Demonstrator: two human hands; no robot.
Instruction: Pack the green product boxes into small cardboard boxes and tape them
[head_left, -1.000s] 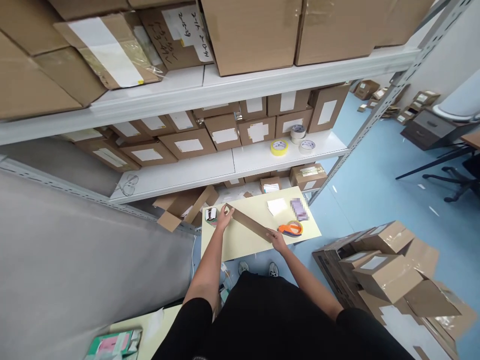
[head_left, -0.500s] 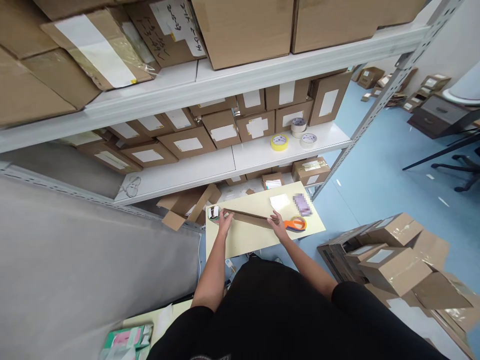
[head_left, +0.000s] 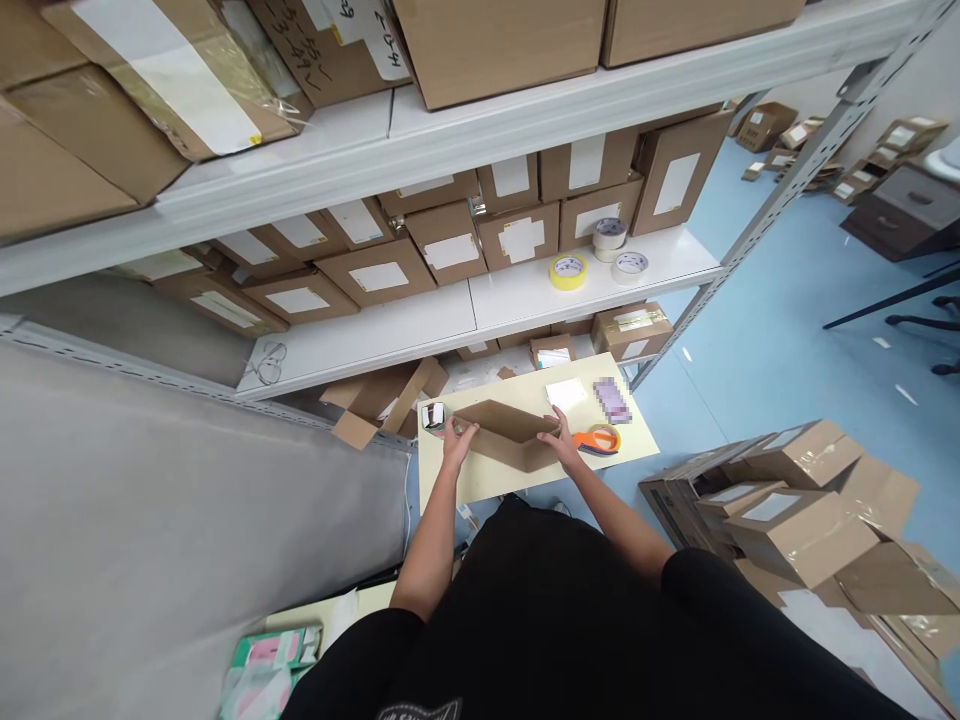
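Note:
Over the pale yellow table [head_left: 480, 485], a brown cardboard box [head_left: 504, 447] is spread part-way, its walls forming a slanted frame with a gap inside. My left hand [head_left: 457, 443] grips its left corner, and my right hand [head_left: 559, 440] grips the right corner. Just right of my right hand lies an orange tape dispenser [head_left: 596, 441] with a roll of tape. A white sheet of paper [head_left: 566, 393] and a blurred purple object [head_left: 612, 399] are behind it. A small box with dark and white contents [head_left: 433, 416] stands beside my left hand.
Ahead is a metal shelf [head_left: 525, 305] with labelled cartons and tape rolls [head_left: 568, 271]. An open carton [head_left: 382, 400] sits at the table's left rear. Stacked boxes [head_left: 799, 500] stand on the right, a grey wall [head_left: 187, 500] on the left.
The cardboard box was nearly flat between my hands; its walls have now come apart into an open frame. The whole view has shifted slightly.

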